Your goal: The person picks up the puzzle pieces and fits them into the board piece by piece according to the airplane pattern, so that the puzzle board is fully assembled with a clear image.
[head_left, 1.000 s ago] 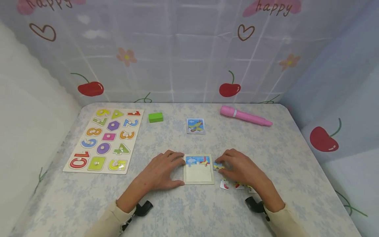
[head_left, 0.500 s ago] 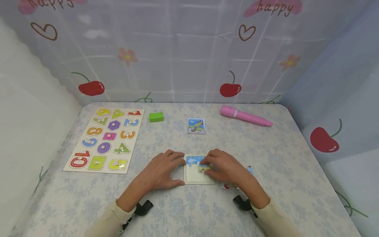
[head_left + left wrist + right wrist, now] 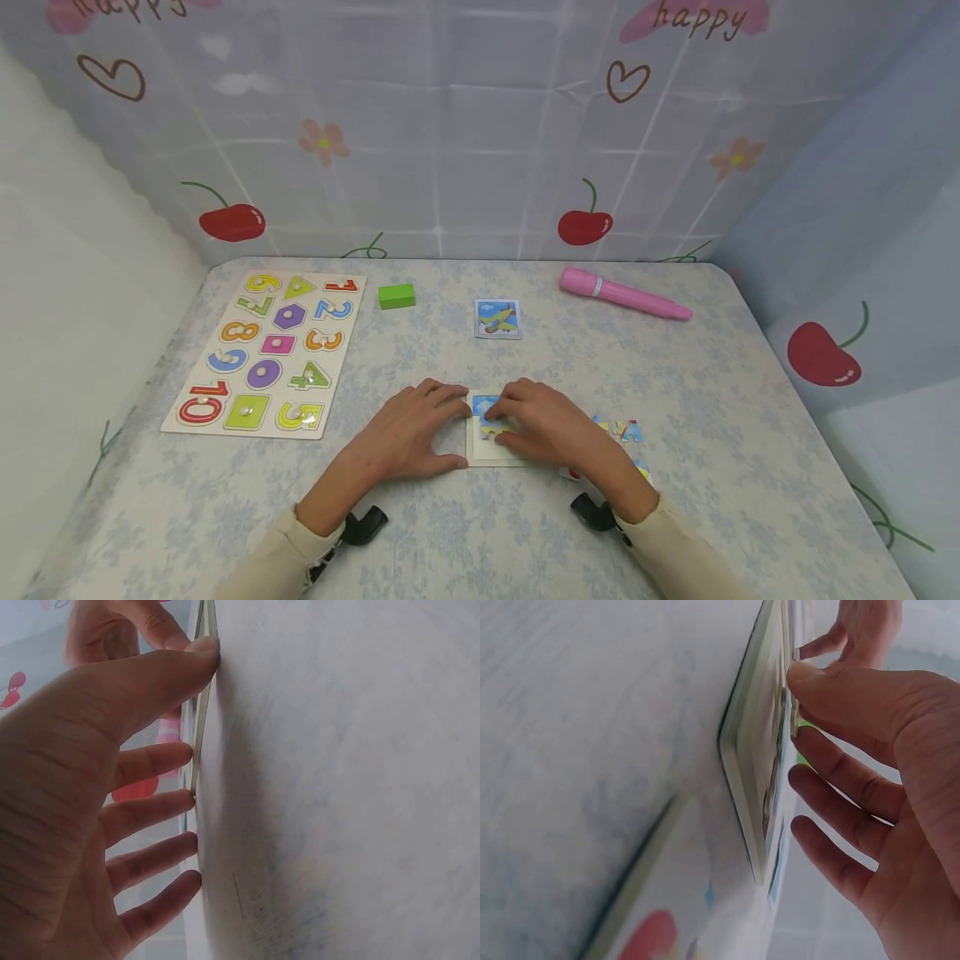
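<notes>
A cream puzzle tray [image 3: 495, 454] lies flat on the table, with sky-blue pieces fitted along its top row, partly covered by the right hand. My left hand [image 3: 412, 433] touches the tray's left edge with thumb and fingertips, the fingers spread and fairly straight. Over the tray, my right hand [image 3: 551, 425] pinches a yellow-and-blue puzzle piece [image 3: 491, 430] between thumb and index finger, just below the top row. In the right wrist view that thin piece [image 3: 796, 724] stands just above the tray [image 3: 742, 750]. Loose puzzle pieces [image 3: 630, 431] lie right of the tray, some hidden by the right forearm.
A number-and-shape board [image 3: 277, 343] lies at the left. Farther back are a green block [image 3: 396, 296], a small airplane picture card [image 3: 497, 318] and a pink pen-shaped object [image 3: 626, 293]. A printed curtain [image 3: 480, 167] rises behind the table.
My right hand has carried the yellow-and-blue piece leftward from beside the tray to over it, below the top row. More loose pieces have come into sight. The left hand has stayed still.
</notes>
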